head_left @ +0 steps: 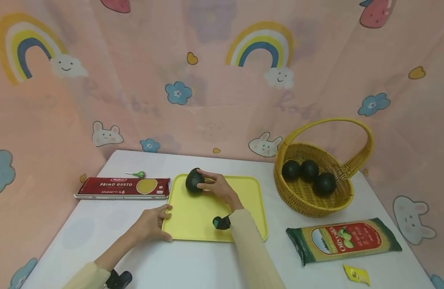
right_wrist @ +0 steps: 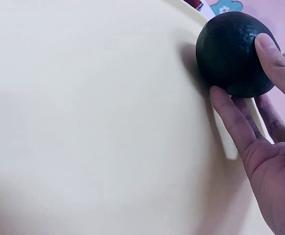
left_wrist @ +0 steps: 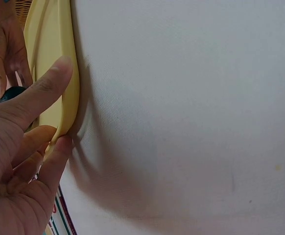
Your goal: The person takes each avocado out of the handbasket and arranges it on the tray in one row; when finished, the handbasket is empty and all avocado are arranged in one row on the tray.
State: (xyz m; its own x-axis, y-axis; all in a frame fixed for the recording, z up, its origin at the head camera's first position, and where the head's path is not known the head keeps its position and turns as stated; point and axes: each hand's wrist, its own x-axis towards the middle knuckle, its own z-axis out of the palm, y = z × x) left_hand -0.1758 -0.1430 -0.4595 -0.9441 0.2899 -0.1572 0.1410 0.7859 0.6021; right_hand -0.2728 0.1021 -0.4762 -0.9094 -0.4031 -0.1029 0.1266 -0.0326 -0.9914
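A dark green avocado [head_left: 194, 181] is at the back left corner of the yellow tray [head_left: 196, 220]. My right hand [head_left: 219, 188] holds it from the right, the thumb on one side and fingertips on the other. In the right wrist view the avocado [right_wrist: 233, 54] shows a smooth, slightly bumpy skin close over the pale tray surface. My left hand [head_left: 151, 224] grips the front left corner of the tray. In the left wrist view its thumb lies along the rim [left_wrist: 70, 93] and the fingers bend round the corner.
A yellow wicker basket [head_left: 312, 206] with three more avocados stands at the right. Nearby lie a green-and-red pasta bag [head_left: 346, 241] and a small yellow packet [head_left: 357, 275]. Left of the tray are a red spaghetti pack [head_left: 122, 188] and a green lollipop [head_left: 139, 174].
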